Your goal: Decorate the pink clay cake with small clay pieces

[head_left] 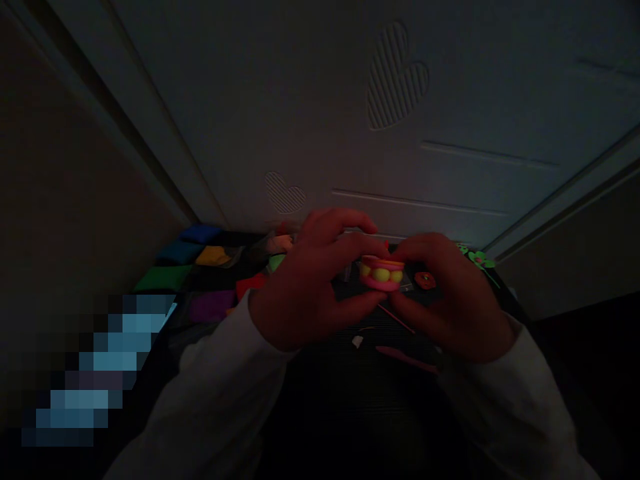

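Both hands hold a small round layered clay piece (382, 274) above the dark table. It has a pink bottom, yellow balls around its middle and a pink-orange top. My left hand (320, 280) grips its left side, thumb at the lower edge and index finger at the top. From the right, my right hand (447, 293) pinches it the same way. Below the hands lie a thin pink stick (397, 318), a pink flat tool (406, 359) and a small white scrap (357, 341).
Packets of coloured clay lie at the left, among them a blue one (201, 233), a green one (163, 278) and a purple one (213, 306). A reddish round piece (425, 280) and a green flower shape (480, 260) are at the right. A panel with embossed hearts (397, 77) rises behind.
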The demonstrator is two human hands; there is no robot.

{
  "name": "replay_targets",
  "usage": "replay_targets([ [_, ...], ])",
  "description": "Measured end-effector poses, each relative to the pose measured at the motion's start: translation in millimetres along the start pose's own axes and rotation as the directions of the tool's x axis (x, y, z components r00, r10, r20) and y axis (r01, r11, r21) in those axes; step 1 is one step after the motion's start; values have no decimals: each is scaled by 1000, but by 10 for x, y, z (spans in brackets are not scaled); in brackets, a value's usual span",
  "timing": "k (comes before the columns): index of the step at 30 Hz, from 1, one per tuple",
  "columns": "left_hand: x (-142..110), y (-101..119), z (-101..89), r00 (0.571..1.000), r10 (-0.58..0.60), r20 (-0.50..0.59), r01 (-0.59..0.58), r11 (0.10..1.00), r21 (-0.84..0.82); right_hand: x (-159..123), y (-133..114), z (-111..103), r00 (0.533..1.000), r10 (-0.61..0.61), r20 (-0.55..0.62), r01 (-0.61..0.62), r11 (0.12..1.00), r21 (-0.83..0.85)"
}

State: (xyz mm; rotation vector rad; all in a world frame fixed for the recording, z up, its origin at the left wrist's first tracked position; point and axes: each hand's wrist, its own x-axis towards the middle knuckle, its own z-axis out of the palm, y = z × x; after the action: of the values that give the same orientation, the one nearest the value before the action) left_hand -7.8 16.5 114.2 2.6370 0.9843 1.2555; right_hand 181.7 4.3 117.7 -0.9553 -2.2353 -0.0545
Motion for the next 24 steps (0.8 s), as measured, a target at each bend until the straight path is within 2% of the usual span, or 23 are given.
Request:
replay_targets([
  [10, 4, 12, -15, 999, 3, -34, -5, 998, -64, -24, 20, -31, 999, -27, -28, 29, 997, 78],
  [18, -7, 17, -12, 999, -24, -25, 23, 999, -33, -3, 3, -15, 999, -31, -36, 32, 999, 31],
  [24, 2, 13, -15, 999, -14, -52, 8, 992, -130, -23, 2, -25, 998, -12, -60, 18, 995, 101],
])
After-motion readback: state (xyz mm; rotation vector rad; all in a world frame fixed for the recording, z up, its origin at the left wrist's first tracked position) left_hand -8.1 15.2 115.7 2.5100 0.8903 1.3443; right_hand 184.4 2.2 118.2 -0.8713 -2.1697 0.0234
